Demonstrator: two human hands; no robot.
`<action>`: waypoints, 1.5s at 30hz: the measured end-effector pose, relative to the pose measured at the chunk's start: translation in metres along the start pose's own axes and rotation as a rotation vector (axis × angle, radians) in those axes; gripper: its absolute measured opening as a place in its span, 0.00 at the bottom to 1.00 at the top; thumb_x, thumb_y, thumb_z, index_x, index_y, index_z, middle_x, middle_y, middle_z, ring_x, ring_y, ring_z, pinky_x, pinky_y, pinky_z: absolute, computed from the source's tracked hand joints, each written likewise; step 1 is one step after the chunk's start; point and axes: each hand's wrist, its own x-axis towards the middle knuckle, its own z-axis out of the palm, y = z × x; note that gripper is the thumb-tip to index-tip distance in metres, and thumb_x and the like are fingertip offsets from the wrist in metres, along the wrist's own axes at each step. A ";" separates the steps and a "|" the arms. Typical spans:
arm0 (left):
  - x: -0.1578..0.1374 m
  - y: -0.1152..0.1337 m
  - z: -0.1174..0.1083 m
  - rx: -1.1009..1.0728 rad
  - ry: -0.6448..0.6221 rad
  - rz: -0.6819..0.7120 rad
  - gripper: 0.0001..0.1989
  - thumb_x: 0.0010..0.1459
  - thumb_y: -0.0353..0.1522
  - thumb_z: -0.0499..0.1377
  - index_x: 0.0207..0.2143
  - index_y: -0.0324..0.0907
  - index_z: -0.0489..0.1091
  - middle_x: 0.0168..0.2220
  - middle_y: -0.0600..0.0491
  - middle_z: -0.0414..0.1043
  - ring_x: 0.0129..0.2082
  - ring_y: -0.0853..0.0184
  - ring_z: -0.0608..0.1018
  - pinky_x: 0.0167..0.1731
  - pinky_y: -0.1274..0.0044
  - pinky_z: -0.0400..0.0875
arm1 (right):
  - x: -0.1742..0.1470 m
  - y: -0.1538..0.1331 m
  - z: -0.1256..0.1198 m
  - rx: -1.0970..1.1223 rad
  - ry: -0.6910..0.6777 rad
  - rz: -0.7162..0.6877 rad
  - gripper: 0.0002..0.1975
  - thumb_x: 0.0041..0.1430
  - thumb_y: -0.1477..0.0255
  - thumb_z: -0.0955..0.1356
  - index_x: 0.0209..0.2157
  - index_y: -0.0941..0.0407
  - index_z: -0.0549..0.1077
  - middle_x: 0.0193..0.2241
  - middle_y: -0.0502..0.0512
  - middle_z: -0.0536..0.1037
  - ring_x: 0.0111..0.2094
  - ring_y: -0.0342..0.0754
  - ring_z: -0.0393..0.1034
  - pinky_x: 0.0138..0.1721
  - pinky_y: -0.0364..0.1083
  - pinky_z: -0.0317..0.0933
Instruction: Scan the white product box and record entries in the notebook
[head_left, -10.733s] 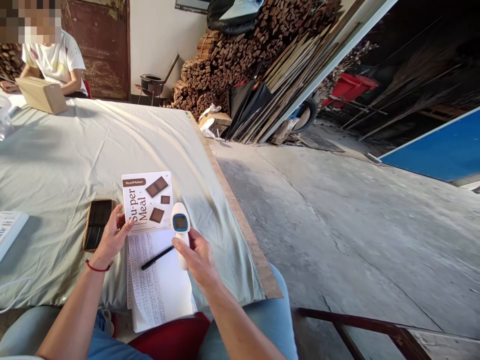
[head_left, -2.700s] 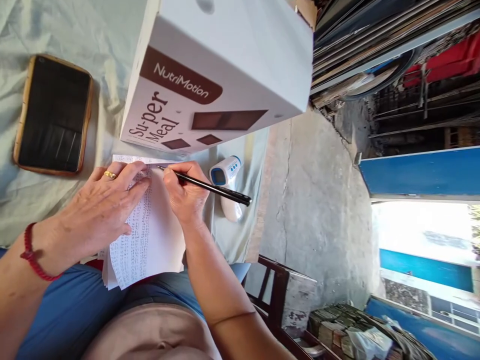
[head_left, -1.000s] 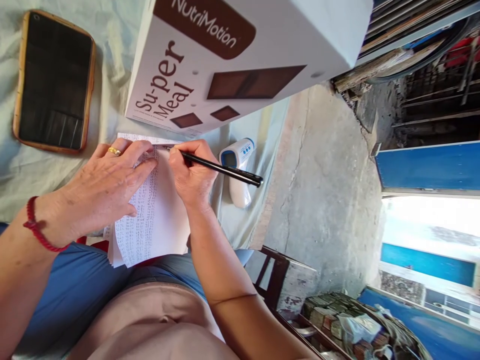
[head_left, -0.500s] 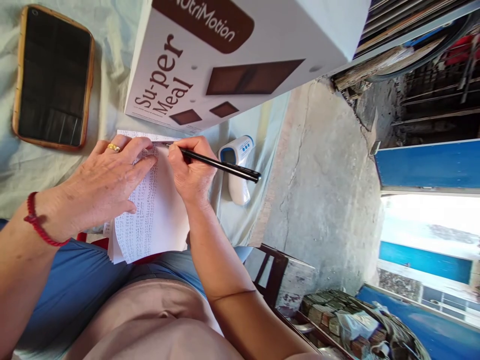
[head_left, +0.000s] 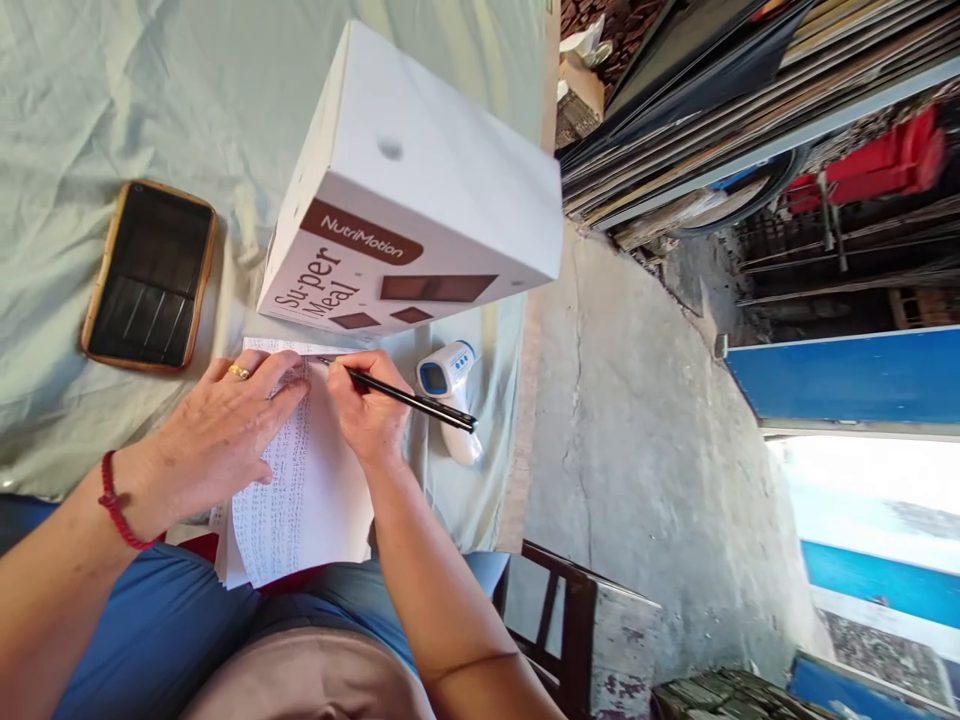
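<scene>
My right hand [head_left: 373, 408] grips a black pen [head_left: 420, 402], its tip touching the paper near the top edge. Under both hands lies a stack of white paper [head_left: 330, 500], with columns of small handwriting on the left part and a blank right part. My left hand [head_left: 225, 425], with a gold ring and a red cord bracelet, rests flat on the sheet, fingers spread and pointing toward the pen tip. Just right of my right hand lies a white and blue infrared thermometer [head_left: 450, 395]. Beyond the paper stands a white NutriMotion box [head_left: 442, 150].
A phone in a worn yellowish case [head_left: 150, 275] lies left of the box on a pale green cloth [head_left: 112, 90]. Right of the table are a concrete floor [head_left: 622, 400] and a dark wooden chair [head_left: 574, 620]. Stacked boards [head_left: 712, 110] lean at the upper right.
The view has tilted up and back, so the box, phone and thermometer look smaller and more of the box top shows. Both hands keep nearly the same pose on the paper.
</scene>
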 end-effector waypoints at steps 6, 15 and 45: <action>0.000 0.000 0.002 -0.018 -0.008 -0.014 0.37 0.47 0.35 0.72 0.60 0.42 0.66 0.64 0.44 0.61 0.59 0.50 0.68 0.54 0.64 0.67 | 0.000 0.000 0.000 -0.008 -0.005 0.025 0.06 0.61 0.68 0.66 0.30 0.53 0.70 0.23 0.45 0.74 0.24 0.42 0.69 0.28 0.44 0.67; -0.002 -0.002 0.003 0.011 0.022 0.020 0.36 0.50 0.37 0.70 0.60 0.43 0.65 0.64 0.44 0.61 0.58 0.50 0.69 0.54 0.64 0.67 | 0.000 0.004 -0.001 -0.020 -0.007 0.015 0.05 0.60 0.68 0.66 0.30 0.53 0.70 0.24 0.46 0.74 0.24 0.42 0.69 0.28 0.44 0.67; 0.002 -0.002 0.007 -0.084 0.037 0.034 0.36 0.51 0.42 0.68 0.61 0.47 0.64 0.64 0.45 0.57 0.61 0.45 0.64 0.57 0.58 0.64 | 0.001 0.009 -0.005 -0.054 -0.074 0.063 0.08 0.66 0.67 0.64 0.31 0.53 0.68 0.26 0.47 0.71 0.30 0.44 0.71 0.35 0.46 0.72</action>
